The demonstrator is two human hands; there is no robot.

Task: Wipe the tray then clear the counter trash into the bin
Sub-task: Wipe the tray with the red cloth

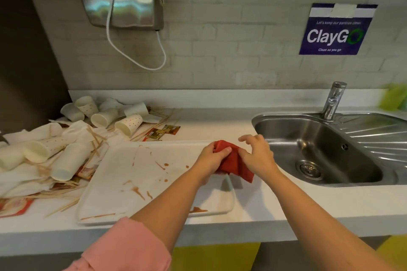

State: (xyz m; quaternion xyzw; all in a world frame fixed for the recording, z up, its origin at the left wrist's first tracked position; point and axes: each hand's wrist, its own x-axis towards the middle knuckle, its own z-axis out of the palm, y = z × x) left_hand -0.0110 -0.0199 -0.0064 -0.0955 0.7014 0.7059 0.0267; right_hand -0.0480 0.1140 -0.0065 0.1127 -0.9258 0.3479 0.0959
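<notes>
Both hands held a red cloth over the right end of a soiled tray, centre frame.

The left hand (211, 157) gripped the bunched red cloth (237, 167), fingers curled round it; the right hand (258, 156) pinched its right side, index finger lifted. The white tray (123, 160) lay flat on the bench (275, 204), marked with brown sauce smears (137, 190). Paper cups (130, 124), napkins (19, 180), wooden sticks (63, 205) and sachets (164, 131) were heaped at centre left, touching the tray's left edge. A steel sink (286, 138) sat at right.
</notes>
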